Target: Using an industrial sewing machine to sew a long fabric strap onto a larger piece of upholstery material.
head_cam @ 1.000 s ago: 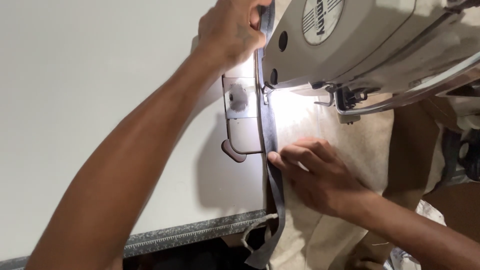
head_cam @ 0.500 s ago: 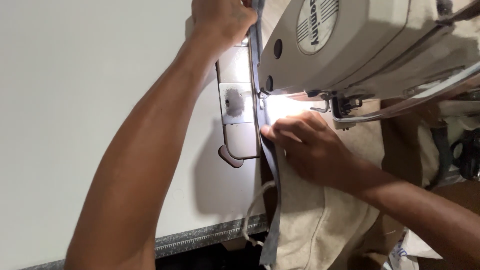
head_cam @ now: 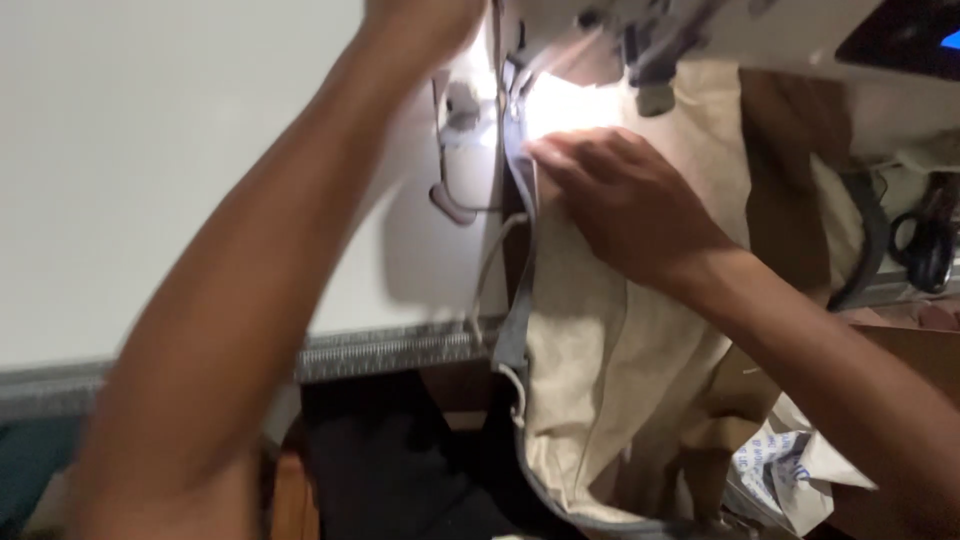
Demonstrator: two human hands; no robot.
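The right hand point(head_cam: 625, 205) lies flat on the tan cloth point(head_cam: 610, 340), with its fingers point(head_cam: 560, 160) close together and pressed down right by the bright light under the sewing machine point(head_cam: 680, 30). It looks like the hand lies there so the cloth lies smooth and stays put near the needle. The cloth sits on the white bench point(head_cam: 150, 150) under the machine, and the rest hangs down over the front edge. A grey strip point(head_cam: 520, 300) runs along the cloth's left edge, up to the light and down past the bench edge. The left hand point(head_cam: 420, 15) reaches far up by the top of the picture, beside the machine. Most of it is cut off, so I cannot tell if its fingers are wide or holding something. The needle is lost in the glare. Black scissors point(head_cam: 925, 245) lie far to the right, a bit blurry
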